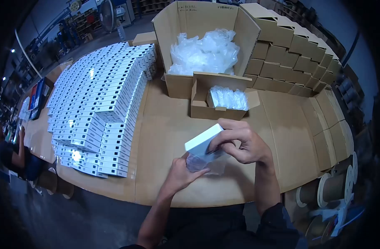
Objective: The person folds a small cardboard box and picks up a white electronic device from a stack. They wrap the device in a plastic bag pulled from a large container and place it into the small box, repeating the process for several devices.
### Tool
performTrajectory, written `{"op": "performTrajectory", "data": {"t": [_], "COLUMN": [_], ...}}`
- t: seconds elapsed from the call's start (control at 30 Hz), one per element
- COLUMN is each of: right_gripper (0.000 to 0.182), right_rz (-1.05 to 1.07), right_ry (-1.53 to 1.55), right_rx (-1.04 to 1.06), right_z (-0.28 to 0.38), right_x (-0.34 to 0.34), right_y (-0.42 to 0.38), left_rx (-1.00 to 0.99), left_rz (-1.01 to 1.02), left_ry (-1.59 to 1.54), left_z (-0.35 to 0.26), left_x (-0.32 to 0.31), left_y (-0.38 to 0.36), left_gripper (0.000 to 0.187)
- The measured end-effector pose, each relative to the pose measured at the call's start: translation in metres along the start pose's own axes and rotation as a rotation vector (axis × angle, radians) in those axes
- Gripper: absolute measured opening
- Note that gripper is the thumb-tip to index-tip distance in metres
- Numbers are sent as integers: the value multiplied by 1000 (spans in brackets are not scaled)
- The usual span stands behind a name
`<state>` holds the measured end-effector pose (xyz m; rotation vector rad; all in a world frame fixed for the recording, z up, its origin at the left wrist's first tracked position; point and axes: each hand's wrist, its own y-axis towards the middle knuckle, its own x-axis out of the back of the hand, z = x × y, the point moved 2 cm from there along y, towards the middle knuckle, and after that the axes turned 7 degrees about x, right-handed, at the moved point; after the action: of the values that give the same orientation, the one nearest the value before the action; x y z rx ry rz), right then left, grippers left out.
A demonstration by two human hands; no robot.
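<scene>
A small white box [203, 140] is tilted above the cardboard-covered table, its lower end in a clear plastic bag [195, 163]. My right hand [245, 142] grips the box from the right with bent fingers. From below left, my left hand [182, 175] holds the bag, its thumb stretched along the bottom. Beyond my hands stands an open small carton [206, 112] with bagged items [229, 98] inside. Behind it, a large open carton [179, 85] holds a heap of clear plastic bags [204, 52].
Stacked white boxes [111, 99] cover the table's left side. Brown cartons [281, 54] are piled at the back right, with more [333, 139] along the right edge. Cable spools [337, 186] stand at the lower right. A co-worker [15, 153] is at the far left.
</scene>
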<state>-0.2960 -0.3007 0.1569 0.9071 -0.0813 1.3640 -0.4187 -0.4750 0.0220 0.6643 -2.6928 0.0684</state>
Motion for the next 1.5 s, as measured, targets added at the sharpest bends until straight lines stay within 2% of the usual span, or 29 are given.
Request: {"op": "performTrajectory", "data": {"t": [0.1, 0.13, 0.23, 0.27, 0.4, 0.5, 0.63, 0.73, 0.83, 0.97, 1.13, 1.23, 1.33, 1.43, 1.5], "right_gripper": [25, 25, 24, 25, 26, 27, 26, 28, 28, 28, 28, 28, 26, 25, 25], "right_rz": [-52, -9, -164, -158, -317, -388, -574, -684, -609, -627, -504, -462, -459, -471, -498], "right_ry": [118, 105, 166, 177, 469, 450, 599, 674, 590, 574, 457, 373, 283, 198, 184], "right_rx": [25, -2, 11, -64, -148, -200, -38, 19, -63, -106, -203, -153, -222, -303, -328], "right_z": [-14, -17, -27, -26, -41, -37, -52, -62, -61, -59, -58, -62, -64, -66, -68], "right_x": [-10, -10, -24, -23, -33, -33, -35, -42, -48, -47, -34, -40, -43, -45, -52], "right_y": [2, 1, 2, -1, -9, -12, -17, -19, -23, -29, -39, -34, -29, -23, -23], "left_rx": [8, 5, 50, 60, 81, 104, 159, 68, 136, 107, 51, 69, 45, 44, 106], "left_rz": [-9, -15, 31, 29, 16, 11, 40, -16, 6, 2, -25, -21, 9, 68, 67], "left_ry": [-54, -79, -64, -73, -150, -170, -143, -99, -92, -139, -96, -141, -260, -800, -818], "left_z": [5, 7, 13, 12, 12, 12, 1, -7, -4, 12, 13, 17, 18, 33, 48], "left_x": [0, 1, 6, 7, 11, 13, 21, 22, 22, 21, 20, 14, 12, 4, -2], "left_y": [0, 0, 0, 1, 0, -1, 0, 1, -1, 0, 2, 2, 0, -2, -2], "left_gripper": [60, 58, 55, 55, 53, 51, 51, 47, 45, 49, 46, 52, 55, 53, 48]}}
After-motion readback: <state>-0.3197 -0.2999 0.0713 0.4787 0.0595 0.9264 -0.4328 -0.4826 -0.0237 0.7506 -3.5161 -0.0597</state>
